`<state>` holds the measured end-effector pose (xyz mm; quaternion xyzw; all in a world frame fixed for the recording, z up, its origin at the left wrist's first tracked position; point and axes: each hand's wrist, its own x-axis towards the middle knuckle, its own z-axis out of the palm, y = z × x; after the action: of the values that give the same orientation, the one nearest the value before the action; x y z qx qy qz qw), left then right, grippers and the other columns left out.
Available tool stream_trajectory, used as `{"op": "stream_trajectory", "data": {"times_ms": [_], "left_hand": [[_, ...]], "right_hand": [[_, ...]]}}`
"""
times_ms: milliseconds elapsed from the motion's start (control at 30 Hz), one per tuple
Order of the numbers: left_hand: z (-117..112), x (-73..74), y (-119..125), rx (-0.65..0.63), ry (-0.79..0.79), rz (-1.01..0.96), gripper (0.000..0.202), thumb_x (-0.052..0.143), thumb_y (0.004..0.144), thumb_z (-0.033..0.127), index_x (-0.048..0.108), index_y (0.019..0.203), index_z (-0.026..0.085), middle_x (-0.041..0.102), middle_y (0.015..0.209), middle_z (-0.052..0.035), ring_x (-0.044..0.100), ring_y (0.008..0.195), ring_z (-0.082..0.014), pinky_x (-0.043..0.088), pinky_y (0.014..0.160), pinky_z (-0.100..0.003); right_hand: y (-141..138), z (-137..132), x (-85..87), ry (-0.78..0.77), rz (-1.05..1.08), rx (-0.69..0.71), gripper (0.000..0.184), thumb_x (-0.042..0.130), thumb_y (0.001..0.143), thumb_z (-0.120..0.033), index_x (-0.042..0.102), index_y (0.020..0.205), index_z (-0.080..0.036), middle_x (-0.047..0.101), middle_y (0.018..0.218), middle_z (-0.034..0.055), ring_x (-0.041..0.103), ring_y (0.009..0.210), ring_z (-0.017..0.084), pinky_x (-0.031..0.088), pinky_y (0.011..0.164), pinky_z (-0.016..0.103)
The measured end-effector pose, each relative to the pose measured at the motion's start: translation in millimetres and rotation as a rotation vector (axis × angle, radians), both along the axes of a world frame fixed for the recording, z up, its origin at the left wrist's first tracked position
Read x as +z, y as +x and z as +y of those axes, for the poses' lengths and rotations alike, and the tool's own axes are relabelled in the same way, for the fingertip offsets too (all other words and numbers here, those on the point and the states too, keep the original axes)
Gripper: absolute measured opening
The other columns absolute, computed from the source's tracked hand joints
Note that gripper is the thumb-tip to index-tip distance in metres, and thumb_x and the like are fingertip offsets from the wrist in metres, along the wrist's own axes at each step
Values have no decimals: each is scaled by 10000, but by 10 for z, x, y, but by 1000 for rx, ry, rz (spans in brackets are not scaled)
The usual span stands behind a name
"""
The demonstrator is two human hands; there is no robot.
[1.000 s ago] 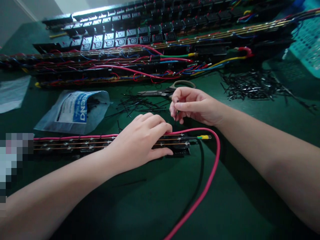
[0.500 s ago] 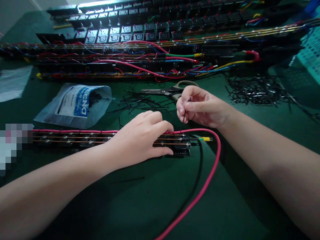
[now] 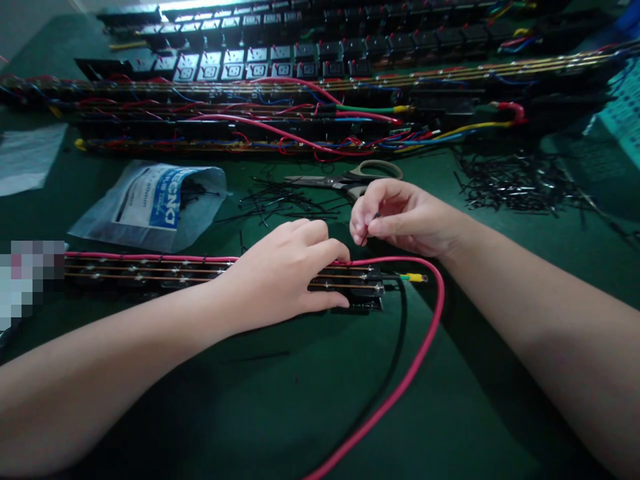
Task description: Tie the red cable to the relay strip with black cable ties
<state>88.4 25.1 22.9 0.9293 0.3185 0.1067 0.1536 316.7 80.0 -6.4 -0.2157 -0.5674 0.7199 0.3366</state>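
My left hand (image 3: 280,277) lies across a long black power strip (image 3: 120,273) with copper bars, thumb on the near edge and fingers over the far edge. A thick red cable (image 3: 425,333) runs along the strip's far side, passes under my fingers and loops off the right end toward me. Dark ties band it to the strip at several spots. Just past the left fingertips, my right hand (image 3: 405,217) pinches a thin black cable tie (image 3: 365,235) above the cable. A yellow-tipped lead (image 3: 414,277) sticks out at the strip's right end.
Behind the hands lie scissors (image 3: 320,180), loose cable ties (image 3: 285,200) and an opened plastic bag (image 3: 150,203) of ties. Another tie heap (image 3: 520,180) is at right. Wired power strips (image 3: 240,120) fill the back. One loose tie (image 3: 260,357) lies in front.
My right hand has come slightly down and left with the cable tie, nearer the red cable. My left hand keeps its hold on the strip. The whole view has shifted a little.
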Motion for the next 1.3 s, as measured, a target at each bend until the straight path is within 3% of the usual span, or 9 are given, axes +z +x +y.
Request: {"op": "stream_trajectory", "data": {"times_ms": [233, 433, 667, 1000, 1300], "left_hand": [[8, -11, -3, 0, 8, -8, 362, 699, 854, 433, 631, 1109, 185, 559, 921, -38, 541, 876, -210, 432, 770, -327], [6, -1, -1, 25, -29, -23, 349, 719, 837, 417, 648, 1087, 185, 587, 958, -48, 553, 882, -208, 437, 770, -323], [2, 10, 3, 8, -44, -44, 275, 706, 849, 403, 669, 1050, 220, 636, 1040, -48, 577, 947, -210, 439, 833, -337], [12, 3, 6, -5, -79, -46, 253, 701, 856, 384, 675, 1063, 241, 643, 1100, -41, 587, 996, -215, 436, 859, -348], [14, 9, 13, 3, -83, -12, 226, 673, 873, 416, 682, 1043, 266, 670, 958, -20, 611, 900, -208, 416, 846, -358]], "right_hand": [[35, 36, 24, 51, -109, 123, 176, 845, 705, -217, 680, 722, -158, 703, 771, -15, 654, 729, 110, 555, 688, 241], [38, 42, 101, 99, -185, 276, 119, 837, 688, -153, 721, 712, -161, 695, 901, 14, 656, 882, 141, 552, 825, 282], [43, 46, 152, 253, -280, 374, 119, 846, 701, -239, 744, 717, -180, 658, 976, 31, 631, 940, 156, 516, 898, 296], [1, 23, 178, 366, -371, 442, 107, 833, 735, -293, 771, 754, -209, 566, 916, 5, 580, 914, 142, 468, 907, 281], [-11, 5, 153, 383, -397, 422, 130, 831, 741, -301, 764, 783, -198, 552, 871, -8, 582, 849, 125, 469, 844, 270]]}}
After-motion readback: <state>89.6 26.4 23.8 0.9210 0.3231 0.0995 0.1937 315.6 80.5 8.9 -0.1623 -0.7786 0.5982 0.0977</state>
